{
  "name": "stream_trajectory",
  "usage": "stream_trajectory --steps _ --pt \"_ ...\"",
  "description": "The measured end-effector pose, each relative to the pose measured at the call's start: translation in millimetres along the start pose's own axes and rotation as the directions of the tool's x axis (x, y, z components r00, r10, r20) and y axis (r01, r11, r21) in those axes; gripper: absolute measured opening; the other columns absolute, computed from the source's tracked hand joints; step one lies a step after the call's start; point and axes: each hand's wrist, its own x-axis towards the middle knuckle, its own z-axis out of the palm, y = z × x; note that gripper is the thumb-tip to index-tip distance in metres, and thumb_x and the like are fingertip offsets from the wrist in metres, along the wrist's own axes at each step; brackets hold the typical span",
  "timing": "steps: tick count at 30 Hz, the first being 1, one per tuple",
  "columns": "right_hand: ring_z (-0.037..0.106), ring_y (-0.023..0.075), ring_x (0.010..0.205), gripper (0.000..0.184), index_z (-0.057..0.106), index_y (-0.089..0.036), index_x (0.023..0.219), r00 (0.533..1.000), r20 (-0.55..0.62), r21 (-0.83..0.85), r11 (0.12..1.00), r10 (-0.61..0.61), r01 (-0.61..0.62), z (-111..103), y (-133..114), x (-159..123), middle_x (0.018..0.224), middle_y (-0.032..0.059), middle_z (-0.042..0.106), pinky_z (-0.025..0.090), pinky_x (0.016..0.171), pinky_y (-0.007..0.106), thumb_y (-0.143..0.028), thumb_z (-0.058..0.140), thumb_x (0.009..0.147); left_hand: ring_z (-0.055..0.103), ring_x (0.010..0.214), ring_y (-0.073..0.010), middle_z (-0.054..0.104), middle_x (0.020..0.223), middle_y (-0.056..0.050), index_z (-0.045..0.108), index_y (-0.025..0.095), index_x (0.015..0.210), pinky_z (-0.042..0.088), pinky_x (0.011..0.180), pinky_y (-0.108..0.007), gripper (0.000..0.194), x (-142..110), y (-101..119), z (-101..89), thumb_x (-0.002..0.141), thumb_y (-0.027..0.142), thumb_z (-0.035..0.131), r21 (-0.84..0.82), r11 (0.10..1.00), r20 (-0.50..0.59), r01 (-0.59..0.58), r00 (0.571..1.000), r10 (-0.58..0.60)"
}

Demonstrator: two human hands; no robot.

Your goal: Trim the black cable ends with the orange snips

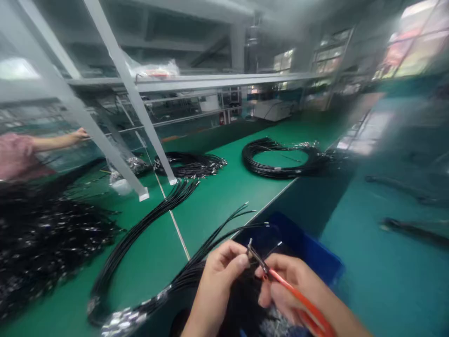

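My right hand [287, 285] is closed around the red handles of a pair of pliers [298, 297]. Their dark metal jaws point up and to the left, meeting a small metal end at my left fingertips. My left hand [224, 267] pinches the end of a black cable there; its exact shape is too small to make out. Left of my hands, a bundle of black cables [129, 238] with metal tips curves over the green table [210, 201]. Below my hands sits a blue bin [315, 257] with shiny small bits inside.
Coiled black cables [270, 173] lie farther along the table, with another coil [196, 164] beside the white shelf posts [136, 98]. A large heap of black cables [45, 243] fills the left. Across the table, a person's hand [80, 134] reaches towards a post.
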Motion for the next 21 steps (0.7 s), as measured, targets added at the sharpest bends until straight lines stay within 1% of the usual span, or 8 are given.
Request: stream_trajectory --steps 3,4,5,7,8,10,13,21 --pt "0.053 0.0113 0.047 0.026 0.060 -0.021 0.087 0.931 -0.270 -0.371 0.919 -0.244 0.133 2.9 6.6 -9.8 0.069 0.0011 0.067 0.040 0.043 0.022 -0.018 0.064 0.062 0.038 0.052 -0.0076 0.054 0.058 0.002 0.060 0.013 0.066 0.028 0.049 -0.018 0.015 2.2 -1.1 -6.3 0.071 0.025 0.067 0.005 0.999 -0.024 0.038 0.999 -0.038" --pt "0.056 0.0136 0.053 0.028 0.061 -0.022 0.091 0.875 -0.305 -0.510 0.840 -0.376 0.183 2.6 9.0 -11.4 0.073 0.0012 0.067 0.043 0.048 0.024 -0.015 0.064 0.064 0.036 0.051 -0.0071 0.054 0.058 0.002 0.059 0.013 0.066 0.027 0.047 -0.017 0.015 3.1 -1.7 -7.7 0.070 0.025 0.068 0.001 0.999 -0.024 0.054 0.998 -0.054" --pt "0.059 0.0161 0.060 0.032 0.061 -0.023 0.097 0.780 -0.299 -0.673 0.701 -0.549 0.236 1.5 11.3 -12.0 0.077 0.0016 0.068 0.047 0.055 0.027 -0.013 0.062 0.067 0.035 0.049 -0.0065 0.054 0.057 0.002 0.059 0.013 0.066 0.025 0.046 -0.017 0.014 3.9 -2.3 -8.6 0.070 0.024 0.068 -0.006 0.997 -0.018 0.074 0.997 -0.074" --pt "0.062 0.0197 0.071 0.038 0.058 -0.021 0.110 0.564 -0.129 -0.895 0.340 -0.816 0.288 -2.0 14.4 -10.0 0.086 0.0043 0.068 0.049 0.067 0.032 -0.009 0.058 0.075 0.033 0.047 -0.0053 0.054 0.058 0.002 0.060 0.013 0.067 0.024 0.044 -0.017 0.013 5.5 -3.8 -9.0 0.069 0.023 0.068 -0.028 0.994 0.000 0.108 0.994 -0.108" --pt "0.062 0.0209 0.076 0.039 0.056 -0.018 0.114 0.475 -0.018 -0.939 0.178 -0.880 0.295 -4.1 14.8 -8.0 0.088 0.0064 0.068 0.049 0.072 0.034 -0.006 0.056 0.077 0.033 0.046 -0.0048 0.054 0.058 0.002 0.061 0.013 0.068 0.023 0.043 -0.017 0.014 6.2 -4.4 -8.6 0.069 0.024 0.069 -0.039 0.992 0.008 0.118 0.993 -0.118" --pt "0.061 0.0216 0.082 0.039 0.053 -0.012 0.118 0.378 0.127 -0.961 -0.019 -0.917 0.276 -7.4 13.6 -3.4 0.090 0.0097 0.068 0.048 0.077 0.035 -0.001 0.052 0.080 0.031 0.044 -0.0041 0.054 0.057 0.002 0.060 0.013 0.068 0.023 0.042 -0.017 0.015 6.8 -5.2 -7.6 0.069 0.025 0.069 -0.055 0.990 0.015 0.128 0.992 -0.127" --pt "0.061 0.0214 0.081 0.036 0.054 -0.006 0.116 0.350 0.195 -0.965 -0.117 -0.916 0.233 -9.4 10.6 2.3 0.086 0.0111 0.068 0.048 0.076 0.035 0.001 0.053 0.081 0.032 0.044 -0.0039 0.055 0.057 0.002 0.059 0.013 0.067 0.023 0.041 -0.016 0.016 6.7 -5.3 -6.8 0.070 0.025 0.069 -0.063 0.990 0.024 0.127 0.992 -0.126" --pt "0.061 0.0222 0.078 0.033 0.056 -0.003 0.114 0.362 0.223 -0.966 -0.156 -0.905 0.206 -9.6 14.7 9.9 0.085 0.0124 0.067 0.048 0.072 0.036 0.000 0.056 0.081 0.034 0.045 -0.0045 0.055 0.058 0.001 0.058 0.012 0.065 0.025 0.041 -0.017 0.017 6.4 -3.9 -8.6 0.070 0.025 0.068 -0.055 0.993 0.031 0.100 0.995 -0.099"
